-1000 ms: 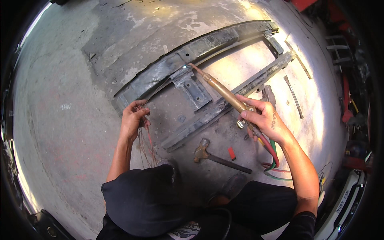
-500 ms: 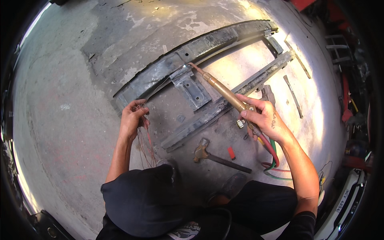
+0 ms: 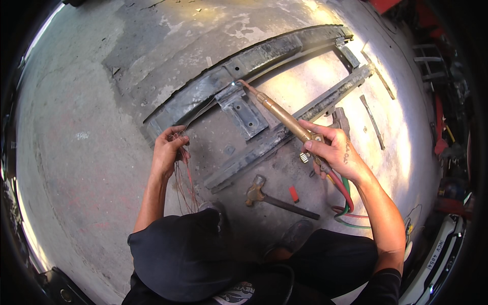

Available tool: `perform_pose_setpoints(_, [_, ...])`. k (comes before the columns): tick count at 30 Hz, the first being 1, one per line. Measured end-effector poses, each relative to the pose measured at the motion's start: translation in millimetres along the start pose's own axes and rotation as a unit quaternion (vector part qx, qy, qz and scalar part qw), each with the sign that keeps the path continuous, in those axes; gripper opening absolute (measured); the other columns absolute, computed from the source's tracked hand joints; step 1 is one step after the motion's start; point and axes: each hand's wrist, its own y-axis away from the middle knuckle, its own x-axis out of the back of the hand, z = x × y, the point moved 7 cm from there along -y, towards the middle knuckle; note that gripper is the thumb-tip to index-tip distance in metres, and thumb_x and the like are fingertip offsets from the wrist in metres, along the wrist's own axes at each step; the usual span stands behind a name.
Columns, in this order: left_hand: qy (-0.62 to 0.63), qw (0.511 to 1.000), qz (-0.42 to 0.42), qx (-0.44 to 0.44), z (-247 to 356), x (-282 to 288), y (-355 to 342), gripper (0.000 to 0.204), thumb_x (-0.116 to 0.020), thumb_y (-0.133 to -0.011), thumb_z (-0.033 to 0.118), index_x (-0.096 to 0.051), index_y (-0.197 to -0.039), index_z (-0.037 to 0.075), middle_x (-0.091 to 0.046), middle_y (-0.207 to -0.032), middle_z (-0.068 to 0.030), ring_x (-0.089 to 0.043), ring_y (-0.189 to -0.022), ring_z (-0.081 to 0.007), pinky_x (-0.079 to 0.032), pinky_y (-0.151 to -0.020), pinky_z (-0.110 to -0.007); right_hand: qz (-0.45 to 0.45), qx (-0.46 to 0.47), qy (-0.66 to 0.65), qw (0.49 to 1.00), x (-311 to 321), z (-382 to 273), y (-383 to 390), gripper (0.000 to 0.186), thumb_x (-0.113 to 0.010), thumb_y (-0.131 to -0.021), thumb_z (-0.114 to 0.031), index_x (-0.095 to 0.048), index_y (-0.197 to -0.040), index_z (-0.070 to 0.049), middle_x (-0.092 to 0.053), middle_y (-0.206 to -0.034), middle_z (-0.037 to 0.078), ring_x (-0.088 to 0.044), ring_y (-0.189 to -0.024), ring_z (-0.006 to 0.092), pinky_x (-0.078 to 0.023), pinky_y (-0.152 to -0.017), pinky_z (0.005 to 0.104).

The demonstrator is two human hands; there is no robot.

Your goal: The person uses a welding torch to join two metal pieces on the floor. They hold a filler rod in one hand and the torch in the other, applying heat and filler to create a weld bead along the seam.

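My right hand [image 3: 333,152] is closed around the brass handle of a gas welding torch [image 3: 282,117]. The torch's bent copper tip points at a small bright spot where a bracket [image 3: 244,114] meets the long curved metal beam [image 3: 274,53]. My left hand [image 3: 170,148] pinches a bundle of thin wire [image 3: 185,175], loops of it around the fingers and loose ends hanging below. From those fingers a thin strand appears to run along the beam's near edge toward the spot. A second, straight metal bar [image 3: 305,113] lies closer to me, joined to the bracket.
A hammer [image 3: 255,192] and a small red piece [image 3: 294,194] lie on the concrete floor near my feet. Red and green hoses [image 3: 347,198] trail from the torch. A flat metal bar [image 3: 372,122] lies at right, near another hammer-like head [image 3: 341,121].
The torch tip and its bright spot have shifted very slightly left along the joint. My left hand and the wire bundle stay almost still.
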Motion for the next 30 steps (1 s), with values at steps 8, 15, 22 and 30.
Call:
perform_pose_setpoints(8, [-0.002, 1.000, 0.000, 0.002, 2.2, -3.4, 1.1, 0.044, -0.070, -0.093, 0.004, -0.060, -0.135, -0.003, -0.066, -0.090, -0.0104, -0.066, -0.054, -0.0173, -0.051, -0.043, -0.030, -0.003, -0.001, 0.024, 1.000, 2.0, -1.5, 0.3, 0.057, -0.062, -0.103, -0.012, -0.047, -0.158, -0.003, -0.071, -0.094, 0.010, -0.065, -0.055, 0.0139, -0.052, -0.047, 0.0292])
perform_pose_setpoints(15, [-0.011, 1.000, 0.004, 0.002, 2.9, -3.6, 1.1, 0.044, -0.070, -0.093, 0.004, -0.060, -0.135, -0.003, -0.066, -0.090, -0.0104, -0.065, -0.054, -0.0167, -0.052, -0.043, -0.029, -0.001, -0.005, 0.023, 1.000, 1.6, -2.6, 1.1, 0.057, -0.063, -0.103, -0.014, -0.048, -0.157, -0.003, -0.072, -0.095, 0.012, -0.066, -0.056, 0.0141, -0.053, -0.048, 0.0293])
perform_pose_setpoints(22, [-0.009, 1.000, 0.005, 0.003, 3.2, -4.1, 0.6, 0.044, -0.071, -0.093, 0.004, -0.060, -0.135, -0.002, -0.066, -0.091, -0.0105, -0.065, -0.054, -0.0166, -0.052, -0.043, -0.030, -0.002, -0.003, 0.021, 1.000, 1.7, -1.8, 0.2, 0.057, -0.062, -0.103, -0.012, -0.047, -0.158, -0.004, -0.072, -0.094, 0.010, -0.065, -0.055, 0.0133, -0.053, -0.047, 0.0284])
perform_pose_setpoints(30, [-0.005, 1.000, 0.005, 0.006, 2.7, -3.4, 0.3, 0.044, -0.071, -0.093, 0.005, -0.060, -0.135, -0.003, -0.066, -0.091, -0.0105, -0.065, -0.054, -0.0169, -0.051, -0.043, -0.030, 0.003, -0.003, 0.023, 1.000, 2.2, -1.8, -0.7, 0.057, -0.064, -0.102, -0.012, -0.049, -0.156, -0.003, -0.072, -0.094, 0.011, -0.066, -0.056, 0.0136, -0.054, -0.047, 0.0291])
